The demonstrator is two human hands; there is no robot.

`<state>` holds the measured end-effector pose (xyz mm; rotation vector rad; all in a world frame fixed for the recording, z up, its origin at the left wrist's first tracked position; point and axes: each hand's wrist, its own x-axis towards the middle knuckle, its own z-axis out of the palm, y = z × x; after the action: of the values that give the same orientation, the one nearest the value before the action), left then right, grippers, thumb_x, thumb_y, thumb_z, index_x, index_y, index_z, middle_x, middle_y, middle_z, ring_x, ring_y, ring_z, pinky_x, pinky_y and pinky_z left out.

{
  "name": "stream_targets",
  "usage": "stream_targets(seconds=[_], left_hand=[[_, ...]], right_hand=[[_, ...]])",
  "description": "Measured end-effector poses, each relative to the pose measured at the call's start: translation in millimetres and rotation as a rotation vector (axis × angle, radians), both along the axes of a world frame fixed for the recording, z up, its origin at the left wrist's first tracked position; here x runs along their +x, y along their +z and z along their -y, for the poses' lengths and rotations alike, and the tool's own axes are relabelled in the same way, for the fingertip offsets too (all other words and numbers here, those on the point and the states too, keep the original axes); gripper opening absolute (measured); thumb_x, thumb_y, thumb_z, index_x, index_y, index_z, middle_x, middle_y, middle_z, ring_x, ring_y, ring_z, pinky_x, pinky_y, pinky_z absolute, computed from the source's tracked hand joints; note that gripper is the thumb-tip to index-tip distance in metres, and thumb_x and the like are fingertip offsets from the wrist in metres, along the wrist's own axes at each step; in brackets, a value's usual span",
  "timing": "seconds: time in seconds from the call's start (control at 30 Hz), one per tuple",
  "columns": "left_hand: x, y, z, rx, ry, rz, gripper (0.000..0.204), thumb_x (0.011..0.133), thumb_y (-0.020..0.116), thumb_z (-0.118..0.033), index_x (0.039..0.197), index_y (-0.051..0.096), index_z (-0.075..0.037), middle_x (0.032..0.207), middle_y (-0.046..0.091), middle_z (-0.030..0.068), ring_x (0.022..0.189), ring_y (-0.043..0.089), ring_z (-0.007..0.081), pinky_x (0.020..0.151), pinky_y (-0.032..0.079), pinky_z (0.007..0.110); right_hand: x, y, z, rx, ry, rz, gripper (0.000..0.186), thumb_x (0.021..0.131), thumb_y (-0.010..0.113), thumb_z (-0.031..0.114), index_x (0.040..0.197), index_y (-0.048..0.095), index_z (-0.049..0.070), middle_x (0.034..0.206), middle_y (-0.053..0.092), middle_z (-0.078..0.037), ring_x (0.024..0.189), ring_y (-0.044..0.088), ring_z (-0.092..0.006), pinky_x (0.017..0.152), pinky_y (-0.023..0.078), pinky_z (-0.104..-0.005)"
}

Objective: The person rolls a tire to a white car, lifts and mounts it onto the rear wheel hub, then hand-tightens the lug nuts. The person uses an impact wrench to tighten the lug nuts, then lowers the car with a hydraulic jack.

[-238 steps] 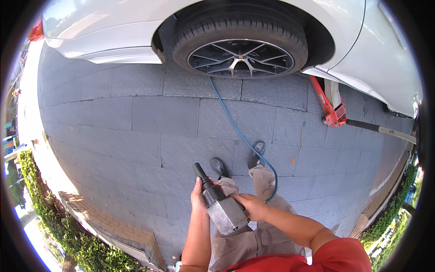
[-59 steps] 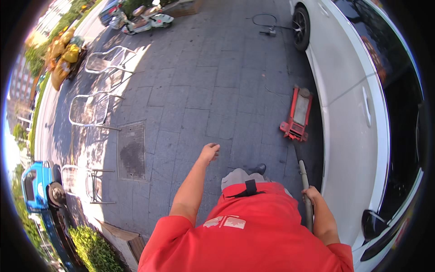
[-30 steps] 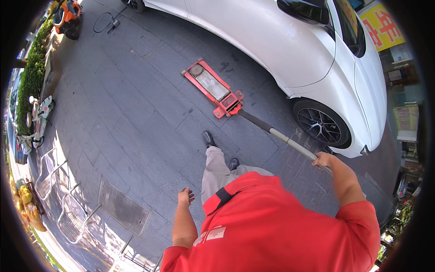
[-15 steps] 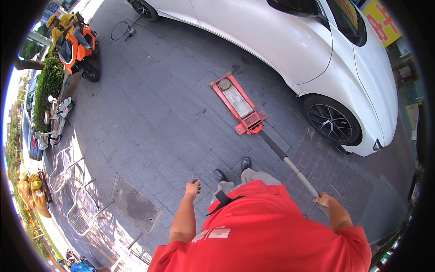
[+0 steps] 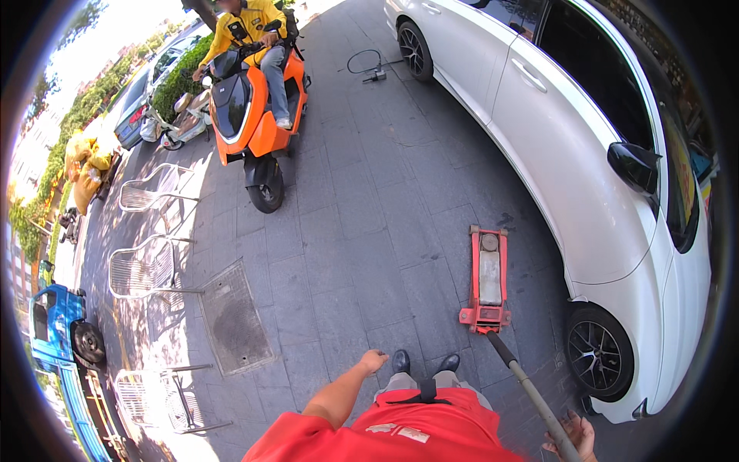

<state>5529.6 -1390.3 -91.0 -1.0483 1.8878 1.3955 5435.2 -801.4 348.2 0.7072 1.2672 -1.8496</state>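
Note:
A red floor jack (image 5: 489,281) with a grey top plate stands on the paving beside the white car (image 5: 570,177). Its long handle (image 5: 533,391), with a black upper sleeve and a pale lower tube, slants back toward me on the right. My right hand (image 5: 579,437) is loosely around the tube near its end, fingers partly uncurled and the palm side showing. Out in front of my left side, my left hand (image 5: 374,361) hangs with its fingers curled together; nothing shows in it. The car's near front wheel (image 5: 600,353) stands on the ground to the right of the handle.
A person in yellow sits on an orange scooter (image 5: 254,115) ahead to the left. Several metal chairs (image 5: 144,266) line the left side, near a floor hatch (image 5: 235,319). A tool with a looped hose (image 5: 375,75) lies by the farther wheel. A blue truck (image 5: 58,331) stands far left.
My view has turned left, so the car and jack sit further right. The orange scooter with its rider has come closer. My right hand's grip on the handle has loosened.

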Motion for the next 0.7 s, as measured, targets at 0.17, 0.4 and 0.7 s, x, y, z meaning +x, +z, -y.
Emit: stream_targets(seconds=[0.17, 0.4, 0.7], left_hand=[[-60.3, 9.0, -5.9, -0.049, -0.027, -0.243, 0.046, 0.09, 0.068, -0.035, 0.119, 0.067, 0.001, 0.107, 0.072, 0.0167, 0.101, 0.068, 0.0284, 0.087, 0.053, 0.039], [-165.6, 41.6, -36.0, -0.026, -0.184, -0.309, 0.049, 0.09, 0.067, -0.038, 0.121, 0.067, 0.0, 0.114, 0.07, 0.0207, 0.109, 0.066, 0.0302, 0.095, 0.05, 0.04], [-310.6, 64.6, 30.5, 0.167, 0.091, -0.069, 0.05, 0.098, 0.059, -0.035, 0.137, 0.053, -0.004, 0.12, 0.065, 0.0129, 0.097, 0.066, 0.0267, 0.076, 0.054, 0.043]], right_hand=[[-102.5, 48.5, 61.9, 0.128, -0.085, -0.725, 0.059, 0.098, 0.043, 0.061, 0.139, 0.046, 0.018, 0.142, 0.051, -0.011, 0.135, 0.044, -0.0247, 0.098, 0.045, -0.0533], [-212.4, 32.0, 107.1, 0.14, -0.105, -1.246, 0.055, 0.081, 0.08, 0.044, 0.11, 0.051, 0.008, 0.103, 0.056, -0.01, 0.104, 0.057, -0.0228, 0.099, 0.043, -0.0398], [-273.3, 23.1, 59.4, -0.12, 0.306, -1.282, 0.055, 0.056, 0.098, 0.04, 0.082, 0.06, 0.009, 0.073, 0.062, -0.004, 0.065, 0.061, -0.0185, 0.068, 0.046, -0.0365]])
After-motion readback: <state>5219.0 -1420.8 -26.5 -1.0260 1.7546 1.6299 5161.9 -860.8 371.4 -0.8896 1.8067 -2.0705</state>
